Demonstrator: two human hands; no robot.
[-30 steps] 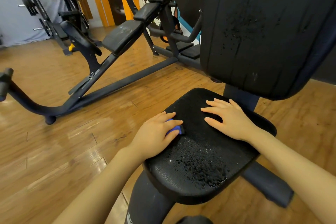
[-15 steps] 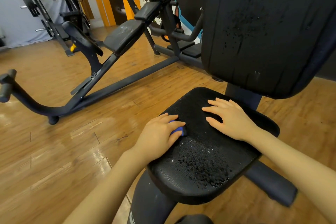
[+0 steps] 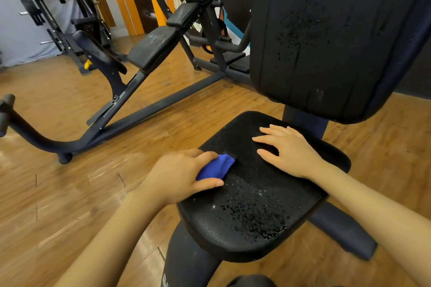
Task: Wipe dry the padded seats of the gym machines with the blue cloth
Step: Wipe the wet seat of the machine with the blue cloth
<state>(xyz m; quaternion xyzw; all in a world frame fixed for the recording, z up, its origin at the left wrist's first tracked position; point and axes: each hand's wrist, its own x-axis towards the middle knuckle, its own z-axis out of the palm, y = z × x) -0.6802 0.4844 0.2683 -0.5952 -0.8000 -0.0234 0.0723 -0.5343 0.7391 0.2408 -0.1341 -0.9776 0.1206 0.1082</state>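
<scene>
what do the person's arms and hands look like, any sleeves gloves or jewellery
Both forearms are bare for their whole visible length; no sleeve edge shows in the head view. The left hand and the right hand wear no gloves. No rings, watch, bracelet or wrist strap can be seen on either hand or wrist. The fingernails look short and unpainted, though the left hand is slightly blurred.

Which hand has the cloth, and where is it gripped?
The left hand grips the bunched blue cloth at its near end; the right hand rests flat on the seat.
</scene>
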